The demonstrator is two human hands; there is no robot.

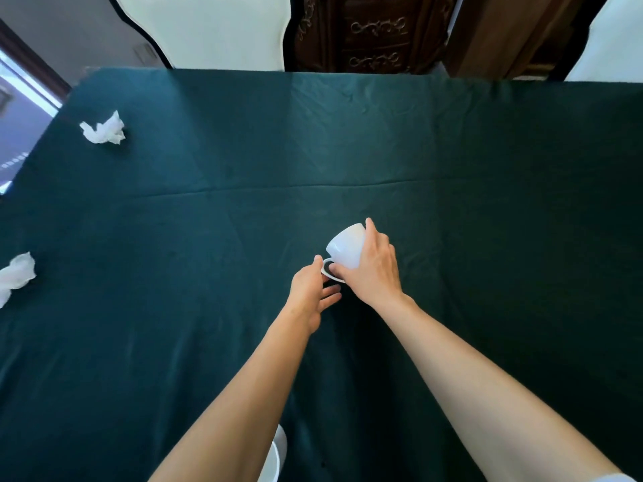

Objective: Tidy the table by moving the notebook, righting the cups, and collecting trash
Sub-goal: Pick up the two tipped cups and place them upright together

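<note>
Dark green cloth (452, 151) covers the whole table, matte and softly creased, with one long fold line running across the middle of the frame. No brand, label or readable writing shows on anything here.

Near the centre of the frame a smooth white cup (346, 245), rounded and glossy like glazed ceramic, is tilted with its base pointing up and to the left. Its rim (330, 273) shows below it as a thin white oval around a dark opening, low against the cloth. The right hand (374, 269) is wrapped around the cup's right side, fingers curled over the wall and the thumb at the rim, so it has a firm hold. The left hand (309, 293) sits just left of the rim, half open with fingers loosely spread; its thumb tip touches or nearly touches the rim edge, though I cannot tell which.

Two crumpled white tissues lie on the cloth well apart from the cup: one tissue (104, 129) at the upper left, another wad (17, 275) at the left edge. A second white rounded object (275, 453), partly hidden by the left forearm, sits at the bottom centre. Carved dark wood furniture (368, 33) stands beyond the table's far edge.
</note>
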